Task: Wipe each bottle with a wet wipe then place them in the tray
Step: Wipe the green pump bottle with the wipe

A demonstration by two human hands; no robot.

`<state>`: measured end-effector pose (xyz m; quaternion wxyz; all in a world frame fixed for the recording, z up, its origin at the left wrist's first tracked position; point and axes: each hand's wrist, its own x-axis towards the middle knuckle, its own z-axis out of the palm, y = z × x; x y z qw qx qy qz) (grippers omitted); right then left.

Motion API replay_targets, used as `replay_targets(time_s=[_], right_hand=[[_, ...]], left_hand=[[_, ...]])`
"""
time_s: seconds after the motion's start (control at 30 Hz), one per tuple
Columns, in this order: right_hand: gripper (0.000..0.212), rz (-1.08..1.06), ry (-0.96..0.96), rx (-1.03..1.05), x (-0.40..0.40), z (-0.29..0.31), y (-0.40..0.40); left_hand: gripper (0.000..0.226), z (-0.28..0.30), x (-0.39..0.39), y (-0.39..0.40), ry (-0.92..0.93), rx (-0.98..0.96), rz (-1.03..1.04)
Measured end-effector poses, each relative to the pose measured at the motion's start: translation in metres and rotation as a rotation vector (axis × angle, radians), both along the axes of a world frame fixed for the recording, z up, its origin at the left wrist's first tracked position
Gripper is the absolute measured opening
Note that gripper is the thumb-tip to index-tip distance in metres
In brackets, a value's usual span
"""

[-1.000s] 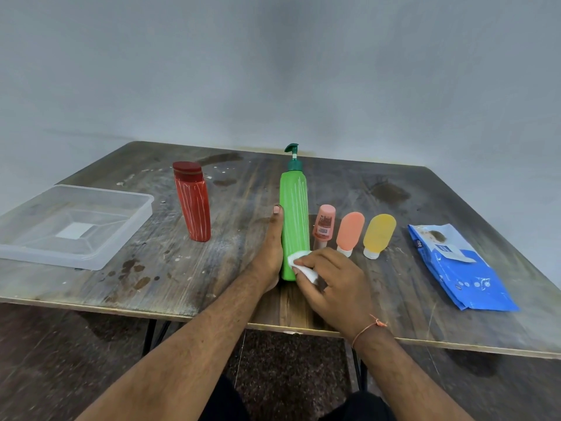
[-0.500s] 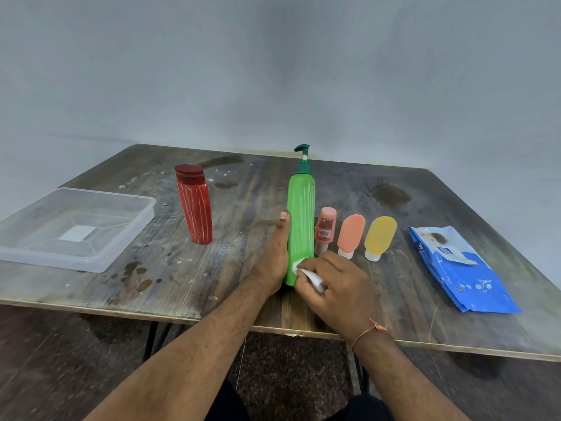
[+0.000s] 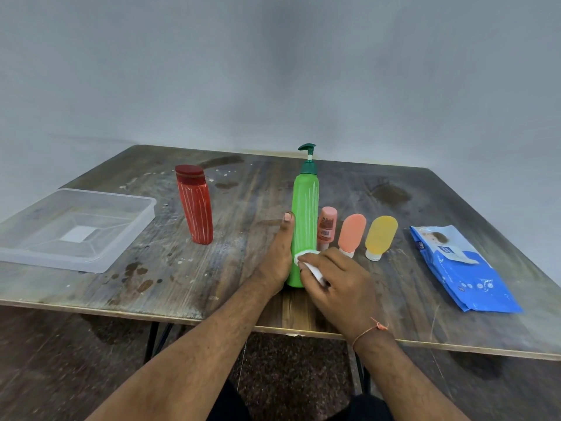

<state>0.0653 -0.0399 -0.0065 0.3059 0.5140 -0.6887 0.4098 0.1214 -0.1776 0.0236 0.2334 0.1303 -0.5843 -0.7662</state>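
**Five bottles on table, none in tray yet; first wipe under way**

Five bottles counted, all on the worn wooden table (image 3: pixel 170 278); the clear rectangular plastic tray (image 3: pixel 76 230) at the left edge holds none. Judged stage: early, with the first bottle in hand and four unwiped.

Tall green plastic pump bottle (image 3: pixel 304 220): stands upright near the front edge, centre of table, long axis vertical, dark green pump head at the top, its spout turned left. Pale streaks show on its body.

Left hand (image 3: pixel 277 256): lies along the bottle's left side, thumb straight up against it; the fingers are behind the bottle, so I cannot tell whether they wrap it.

Right hand (image 3: pixel 337 281): fingers curled, pinching a folded white wet wipe (image 3: pixel 306 259) against the bottle's lower right side.

Waiting:
- red ribbed plastic bottle with dark red cap (image 3: pixel 194 205), upright, leaning slightly, between tray and green bottle
- small pink tube with printed label (image 3: pixel 326 227), just right of the green bottle, cap down
- salmon soft squeeze tube (image 3: pixel 351 233), cap down
- yellow soft squeeze tube (image 3: pixel 380 237), cap down

Blue wet-wipe packet (image 3: pixel 461 268) lies flat at far right, flap lifted.

Remaining, by my reading: finish green bottle, carry it left to tray, repeat for four others.
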Motion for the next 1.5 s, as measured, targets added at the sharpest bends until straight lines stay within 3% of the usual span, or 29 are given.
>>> replay_targets(time_s=[0.27,0.7,0.9,1.5], right_hand=[[0.011,0.098,-0.104,-0.009,-0.002,0.002,-0.002],[0.01,0.071,-0.103,-0.01,0.0,0.005,-0.001],[0.016,0.083,-0.209,-0.033,-0.005,0.008,-0.004],[0.011,0.143,-0.189,0.016,-0.003,0.004,-0.003]], left_hand=[[0.072,0.002,0.005,0.002,0.023,0.055,-0.054],[0.068,0.001,0.004,0.001,-0.012,0.119,-0.042],[0.071,-0.001,0.0,-0.001,-0.035,0.119,-0.021],[0.077,-0.009,-0.007,-0.012,0.055,0.291,0.046]])
